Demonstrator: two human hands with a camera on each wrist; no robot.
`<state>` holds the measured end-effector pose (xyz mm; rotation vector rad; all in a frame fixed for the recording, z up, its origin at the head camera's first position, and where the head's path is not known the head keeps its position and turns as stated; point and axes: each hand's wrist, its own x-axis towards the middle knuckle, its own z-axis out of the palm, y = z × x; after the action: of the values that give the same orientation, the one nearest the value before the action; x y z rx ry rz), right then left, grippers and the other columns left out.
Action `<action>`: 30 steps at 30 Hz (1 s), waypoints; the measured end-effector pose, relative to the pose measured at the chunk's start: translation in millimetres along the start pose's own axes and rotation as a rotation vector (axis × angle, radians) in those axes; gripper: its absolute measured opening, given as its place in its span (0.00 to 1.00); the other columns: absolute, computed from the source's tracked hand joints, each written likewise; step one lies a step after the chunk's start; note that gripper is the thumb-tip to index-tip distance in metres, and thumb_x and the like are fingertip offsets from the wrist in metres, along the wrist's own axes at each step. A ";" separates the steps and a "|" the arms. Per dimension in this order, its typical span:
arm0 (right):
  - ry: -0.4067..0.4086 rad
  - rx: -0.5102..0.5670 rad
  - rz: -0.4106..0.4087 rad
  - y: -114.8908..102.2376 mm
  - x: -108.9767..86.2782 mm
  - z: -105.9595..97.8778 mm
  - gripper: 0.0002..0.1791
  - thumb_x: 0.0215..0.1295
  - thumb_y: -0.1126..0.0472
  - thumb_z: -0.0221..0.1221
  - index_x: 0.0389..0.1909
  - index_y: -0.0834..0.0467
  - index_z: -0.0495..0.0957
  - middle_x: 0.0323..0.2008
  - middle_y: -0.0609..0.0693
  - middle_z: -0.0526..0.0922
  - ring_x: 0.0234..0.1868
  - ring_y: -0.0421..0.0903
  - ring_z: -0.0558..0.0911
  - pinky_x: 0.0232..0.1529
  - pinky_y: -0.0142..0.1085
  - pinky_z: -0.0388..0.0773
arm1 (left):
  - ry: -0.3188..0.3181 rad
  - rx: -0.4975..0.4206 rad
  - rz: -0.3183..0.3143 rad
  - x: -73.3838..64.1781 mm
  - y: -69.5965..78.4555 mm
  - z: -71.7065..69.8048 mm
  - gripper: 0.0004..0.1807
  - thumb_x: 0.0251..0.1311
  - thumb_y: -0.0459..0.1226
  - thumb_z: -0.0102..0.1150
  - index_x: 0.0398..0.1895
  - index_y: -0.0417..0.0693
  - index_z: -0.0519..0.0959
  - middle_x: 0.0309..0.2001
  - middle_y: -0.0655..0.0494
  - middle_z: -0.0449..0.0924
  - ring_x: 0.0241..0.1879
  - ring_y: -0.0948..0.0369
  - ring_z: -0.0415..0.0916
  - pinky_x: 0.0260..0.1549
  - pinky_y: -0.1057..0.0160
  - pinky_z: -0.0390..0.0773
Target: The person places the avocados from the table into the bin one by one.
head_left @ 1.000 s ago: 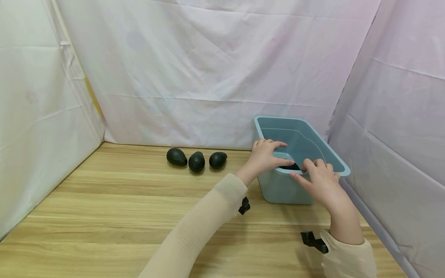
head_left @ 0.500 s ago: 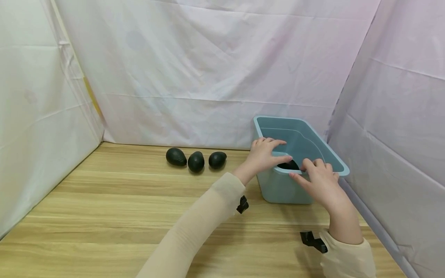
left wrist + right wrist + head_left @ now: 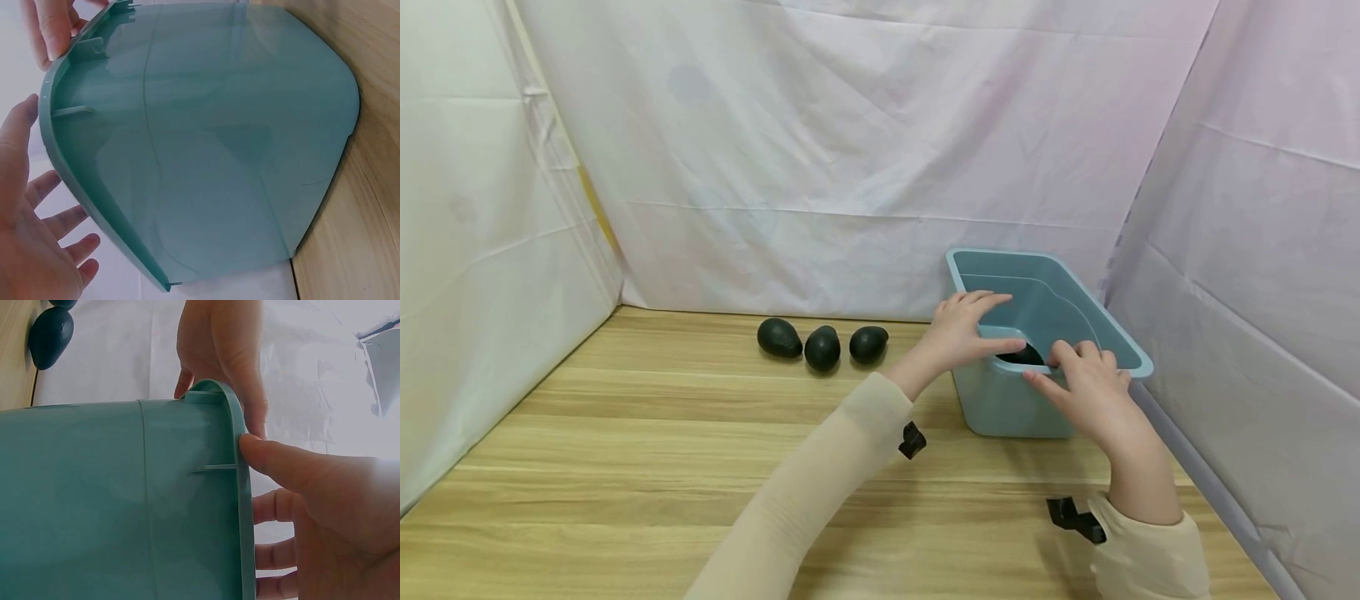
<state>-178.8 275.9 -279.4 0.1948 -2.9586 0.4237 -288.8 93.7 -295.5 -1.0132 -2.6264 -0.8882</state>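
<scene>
A blue-green plastic bin (image 3: 1018, 408) stands at the right, its top open. My right hand (image 3: 1097, 396) grips the bin's near rim, thumb outside and fingers over the inner side. My left hand (image 3: 957, 332) is over the bin's left rim with fingers spread and nothing held; the left wrist view shows its fingers (image 3: 67, 222) beside the rim. Inside the bin, a dark rounded object (image 3: 1026, 356) shows in part; its kind cannot be made out. On the table to the left lie three dark avocados (image 3: 780, 337), including a middle avocado (image 3: 822, 349) and a right avocado (image 3: 868, 344).
The wood-grain table (image 3: 647, 442) meets a white cloth backdrop (image 3: 775, 150) behind. Another cloth wall (image 3: 1247, 250) rises close to the bin's right side, and a further cloth wall (image 3: 467, 233) stands at the left.
My left hand has drifted left and slightly up, away from the middle of the bin's opening. The right hand keeps its hold on the rim; bin and avocados stay put.
</scene>
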 end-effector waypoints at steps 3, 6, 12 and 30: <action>0.002 -0.001 0.003 -0.3 0.6 0.0 0.27 0.68 0.40 0.53 0.45 0.63 0.69 0.47 0.69 0.65 0.47 0.70 0.61 0.43 0.73 0.51 | -0.002 -0.017 0.001 -1.8 0.3 -1.6 0.42 0.54 0.64 0.59 0.72 0.67 0.60 0.71 0.60 0.58 0.68 0.55 0.53 0.63 0.49 0.53; 0.005 -0.004 0.004 -1.0 1.3 0.3 0.27 0.68 0.40 0.53 0.45 0.63 0.69 0.47 0.69 0.65 0.47 0.70 0.62 0.43 0.73 0.51 | -0.003 -0.029 0.005 -3.8 0.8 -3.1 0.43 0.53 0.64 0.60 0.73 0.68 0.59 0.71 0.61 0.56 0.69 0.56 0.52 0.64 0.48 0.52; 0.009 -0.008 0.005 -1.2 1.6 0.6 0.27 0.68 0.41 0.54 0.44 0.63 0.69 0.46 0.68 0.66 0.46 0.68 0.62 0.43 0.72 0.52 | 0.001 -0.059 0.022 -9.4 0.0 -7.1 0.45 0.53 0.63 0.62 0.74 0.66 0.57 0.72 0.61 0.55 0.70 0.56 0.49 0.64 0.46 0.52; 0.025 -0.012 0.004 -1.9 0.7 1.2 0.25 0.68 0.42 0.55 0.42 0.62 0.69 0.44 0.67 0.67 0.44 0.67 0.63 0.41 0.70 0.54 | 0.026 -0.188 -0.006 -28.7 -16.9 -17.4 0.48 0.52 0.59 0.65 0.75 0.64 0.55 0.73 0.61 0.53 0.71 0.56 0.47 0.65 0.44 0.48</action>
<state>-179.3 273.7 -280.0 0.1816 -2.9372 0.4050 -279.0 57.7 -300.1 -1.0295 -2.5637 -1.1590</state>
